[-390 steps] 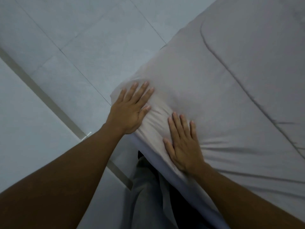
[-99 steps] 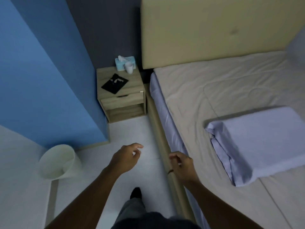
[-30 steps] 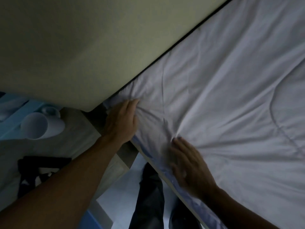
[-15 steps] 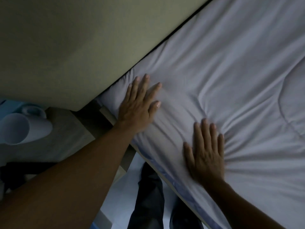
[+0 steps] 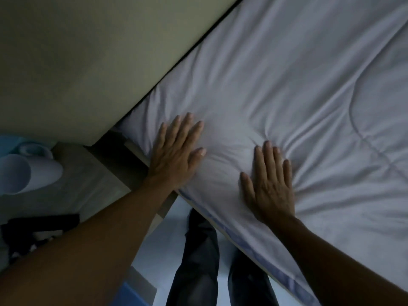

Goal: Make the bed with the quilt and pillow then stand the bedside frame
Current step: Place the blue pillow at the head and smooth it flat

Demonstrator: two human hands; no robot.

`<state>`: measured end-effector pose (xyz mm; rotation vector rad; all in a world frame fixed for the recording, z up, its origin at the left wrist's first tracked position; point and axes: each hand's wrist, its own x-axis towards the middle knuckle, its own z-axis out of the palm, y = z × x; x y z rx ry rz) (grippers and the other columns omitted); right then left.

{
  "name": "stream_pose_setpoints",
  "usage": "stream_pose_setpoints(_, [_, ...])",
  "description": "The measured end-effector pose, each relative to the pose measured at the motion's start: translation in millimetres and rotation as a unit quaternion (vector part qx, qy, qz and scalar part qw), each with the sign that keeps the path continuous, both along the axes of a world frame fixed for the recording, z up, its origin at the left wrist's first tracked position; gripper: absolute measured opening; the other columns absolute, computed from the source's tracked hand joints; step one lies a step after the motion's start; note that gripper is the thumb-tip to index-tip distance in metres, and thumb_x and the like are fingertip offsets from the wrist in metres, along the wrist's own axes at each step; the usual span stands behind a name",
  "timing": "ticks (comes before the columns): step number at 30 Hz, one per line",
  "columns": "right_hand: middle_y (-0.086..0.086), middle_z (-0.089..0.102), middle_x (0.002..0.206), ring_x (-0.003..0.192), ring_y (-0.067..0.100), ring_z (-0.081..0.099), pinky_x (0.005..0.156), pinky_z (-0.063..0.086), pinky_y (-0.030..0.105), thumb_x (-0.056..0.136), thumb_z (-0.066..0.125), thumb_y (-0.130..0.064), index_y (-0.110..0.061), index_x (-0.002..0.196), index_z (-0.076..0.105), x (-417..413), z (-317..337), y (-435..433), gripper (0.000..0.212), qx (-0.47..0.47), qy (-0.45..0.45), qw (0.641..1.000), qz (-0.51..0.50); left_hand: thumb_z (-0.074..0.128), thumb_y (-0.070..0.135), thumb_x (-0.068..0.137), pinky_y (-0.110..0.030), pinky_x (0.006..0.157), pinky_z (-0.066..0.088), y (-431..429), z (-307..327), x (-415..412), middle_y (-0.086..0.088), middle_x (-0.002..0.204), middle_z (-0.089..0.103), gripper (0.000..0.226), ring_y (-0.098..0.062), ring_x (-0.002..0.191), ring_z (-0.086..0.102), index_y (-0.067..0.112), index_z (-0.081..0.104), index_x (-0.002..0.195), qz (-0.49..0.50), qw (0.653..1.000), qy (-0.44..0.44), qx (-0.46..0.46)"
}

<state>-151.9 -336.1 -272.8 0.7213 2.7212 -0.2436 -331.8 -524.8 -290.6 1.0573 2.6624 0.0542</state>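
Overhead, pale quilt (image 5: 287, 80) against headboard (image 5: 88, 51)

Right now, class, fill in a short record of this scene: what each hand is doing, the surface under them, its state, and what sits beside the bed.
left hand: flat, fingers spread, pressing the quilt near the headboard corner
right hand: flat, palm down on the quilt by the bed's side edge
quilt: pale, spread out, creased around both hands
headboard: beige, padded
bedside table: wooden, holds a white cup and a dark flat object
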Motion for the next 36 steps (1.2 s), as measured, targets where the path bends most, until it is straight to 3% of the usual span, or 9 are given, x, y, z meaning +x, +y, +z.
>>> stream_pose_setpoints(4, [0.007,-0.011,0.168,0.156,0.024,-0.008,0.126,0.005,0.048,0.100,0.016,-0.063,-0.016,0.160,-0.007,61,15,2,0.079,-0.015,-0.047,0.998,-0.047,0.019,0.056,0.100,-0.052,0.121,-0.006,-3,17,4,-0.002,0.166,-0.009,0.067,-0.019,0.152,-0.009,0.029,-0.003,0.157,0.032,0.998,-0.020,-0.043])
stream_pose_setpoints(8, [0.005,-0.012,0.168,0.155,0.024,-0.007,0.126,0.009,0.049,0.099,0.014,-0.061,-0.020,0.159,-0.009,118,47,-1,0.077,-0.040,-0.078,0.991,-0.104,0.020,0.049,0.100,-0.052,0.120,-0.011,13,56,29,-0.010,0.164,-0.015,0.070,-0.026,0.151,-0.014,0.017,-0.006,0.157,0.102,0.983,-0.071,-0.133])
stream_pose_setpoints(11, [0.002,0.001,0.169,0.154,0.024,-0.004,0.125,0.006,0.046,0.098,0.013,-0.060,-0.023,0.160,-0.001,146,80,-4,0.073,-0.059,-0.060,0.989,-0.120,0.018,0.050,0.101,-0.049,0.121,-0.013,43,102,67,-0.009,0.164,-0.015,0.069,-0.025,0.151,-0.015,0.014,-0.001,0.156,0.066,0.975,-0.160,-0.138])
stream_pose_setpoints(14, [-0.001,0.009,0.169,0.155,0.021,-0.002,0.126,0.005,0.042,0.097,0.012,-0.061,-0.022,0.161,0.005,165,119,0,0.075,-0.089,-0.018,0.987,-0.134,0.017,0.051,0.102,-0.045,0.122,-0.005,83,151,117,-0.002,0.166,-0.005,0.064,-0.021,0.153,-0.005,0.020,0.011,0.157,-0.008,0.969,-0.223,-0.105])
stream_pose_setpoints(17, [0.002,0.014,0.168,0.156,0.020,0.001,0.126,0.003,0.039,0.096,0.011,-0.061,-0.020,0.160,0.006,195,161,18,0.077,-0.112,0.033,0.975,-0.188,0.020,0.047,0.103,-0.043,0.122,0.010,121,202,172,-0.004,0.162,0.023,0.057,-0.024,0.149,0.019,0.018,0.029,0.152,-0.021,0.969,-0.240,-0.058])
stream_pose_setpoints(21, [0.002,0.020,0.167,0.156,0.021,0.004,0.125,0.003,0.037,0.099,0.020,-0.055,-0.018,0.159,0.012,264,199,52,0.072,-0.121,0.084,0.969,-0.199,0.031,0.039,0.104,-0.036,0.102,0.038,155,249,241,-0.013,0.136,0.057,0.046,-0.031,0.123,0.053,0.010,0.054,0.130,-0.017,0.969,-0.245,-0.011])
stream_pose_setpoints(24, [0.006,0.025,0.165,0.155,0.025,0.011,0.125,0.011,0.041,0.100,0.029,-0.049,-0.015,0.158,0.018,338,219,78,0.068,-0.136,0.123,0.957,-0.227,0.033,0.038,0.103,-0.038,0.103,0.041,177,270,296,-0.011,0.141,0.054,0.043,-0.032,0.126,0.052,0.015,0.051,0.134,-0.003,0.967,-0.256,0.001])
stream_pose_setpoints(30, [0.012,0.029,0.163,0.153,0.029,0.021,0.122,0.019,0.044,0.097,0.024,-0.054,-0.013,0.157,0.020,482,239,123,0.073,-0.156,0.107,0.930,-0.316,0.036,0.043,0.101,-0.036,0.113,0.036,221,302,407,0.000,0.149,0.048,0.047,-0.023,0.134,0.047,0.022,0.046,0.143,0.014,0.942,-0.334,0.013])
stream_pose_setpoints(36, [0.018,0.042,0.154,0.142,0.035,0.041,0.114,0.030,0.046,0.101,0.037,-0.044,-0.005,0.154,0.028,550,253,164,0.067,-0.143,0.133,0.906,-0.376,0.041,0.040,0.101,-0.034,0.107,0.041,265,319,468,-0.004,0.144,0.053,0.043,-0.023,0.128,0.053,0.022,0.051,0.138,-0.020,0.933,-0.358,-0.011])
